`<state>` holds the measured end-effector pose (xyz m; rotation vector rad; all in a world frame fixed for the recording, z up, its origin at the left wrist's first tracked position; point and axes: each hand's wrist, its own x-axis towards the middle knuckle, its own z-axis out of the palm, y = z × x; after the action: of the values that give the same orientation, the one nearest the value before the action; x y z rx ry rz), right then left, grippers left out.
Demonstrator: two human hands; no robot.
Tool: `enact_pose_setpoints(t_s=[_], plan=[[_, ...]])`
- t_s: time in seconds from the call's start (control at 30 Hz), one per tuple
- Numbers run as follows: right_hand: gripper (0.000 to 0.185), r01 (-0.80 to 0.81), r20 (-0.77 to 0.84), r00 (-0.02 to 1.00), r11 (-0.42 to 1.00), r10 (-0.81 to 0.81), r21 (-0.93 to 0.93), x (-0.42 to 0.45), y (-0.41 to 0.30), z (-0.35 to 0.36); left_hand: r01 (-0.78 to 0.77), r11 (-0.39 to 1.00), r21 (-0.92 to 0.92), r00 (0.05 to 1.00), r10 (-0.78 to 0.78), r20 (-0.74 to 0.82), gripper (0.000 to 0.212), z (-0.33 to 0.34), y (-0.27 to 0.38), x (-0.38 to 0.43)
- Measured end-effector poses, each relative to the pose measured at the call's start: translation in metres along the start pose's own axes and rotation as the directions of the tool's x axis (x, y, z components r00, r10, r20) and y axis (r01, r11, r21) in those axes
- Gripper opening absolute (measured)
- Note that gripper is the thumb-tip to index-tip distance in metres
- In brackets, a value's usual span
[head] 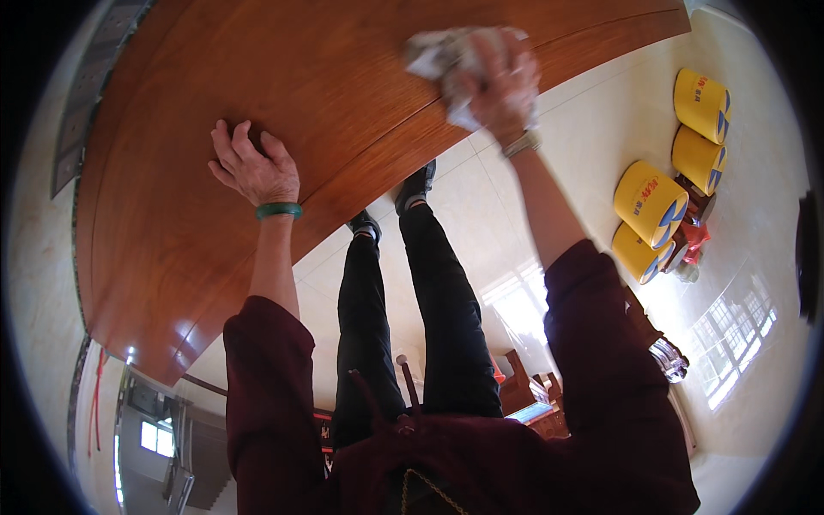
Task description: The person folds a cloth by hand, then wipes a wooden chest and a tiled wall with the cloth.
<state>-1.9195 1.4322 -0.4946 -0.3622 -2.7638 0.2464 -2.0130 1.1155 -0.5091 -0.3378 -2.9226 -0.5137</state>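
Note:
A bunched, light-coloured cloth (438,55) is under my right hand (502,84), pressed on the brown wooden surface (322,84) near its edge. My fingers lie over the cloth, and both are blurred. My left hand (254,164) touches the same surface farther left, its fingers apart and bent, with nothing held. A green bangle (279,210) circles the left wrist, and a pale band (522,143) is on the right one.
Several yellow, rounded objects (650,203) with blue marks and writing stand at the right, beside red plastic (695,238). Wooden furniture (515,386) appears low in the view. Pale tiled floor (476,212) lies past the wood's edge, under my feet.

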Motion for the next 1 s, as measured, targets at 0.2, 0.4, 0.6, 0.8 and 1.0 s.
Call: enact_pose_setpoints(t_s=[0.2, 0.4, 0.6, 0.8, 1.0], plan=[[0.042, -0.294, -0.126, 0.949, 0.956, 0.289, -0.017, 0.068, 0.087, -0.014, 0.007, 1.0, -0.016, 1.0, -0.007, -0.027, 0.031, 0.004, -0.002, -0.003], [0.058, -0.263, -0.235, 0.944, 0.957, 0.23, -0.121, 0.048, -0.014, 0.041, 0.02, 0.999, 0.032, 1.0, -0.02, 0.007, 0.031, 0.0, 0.0, -0.001], [0.046, 0.213, 0.185, 0.94, 0.917, -0.286, 0.337, 0.053, -0.131, 0.03, -0.007, 0.999, 0.038, 1.0, 0.007, 0.023, 0.033, 0.0, 0.001, 0.002], [0.036, 0.368, 0.094, 0.886, 0.811, -0.454, 0.454, 0.154, -0.014, 0.025, 0.004, 0.998, 0.064, 1.0, -0.005, 0.018, 0.033, -0.002, -0.002, -0.003], [0.034, 0.166, 0.052, 0.983, 0.974, -0.176, 0.154, 0.204, 0.092, -0.014, 0.022, 0.993, 0.112, 0.998, -0.028, 0.052, 0.032, -0.011, -0.006, -0.005]])
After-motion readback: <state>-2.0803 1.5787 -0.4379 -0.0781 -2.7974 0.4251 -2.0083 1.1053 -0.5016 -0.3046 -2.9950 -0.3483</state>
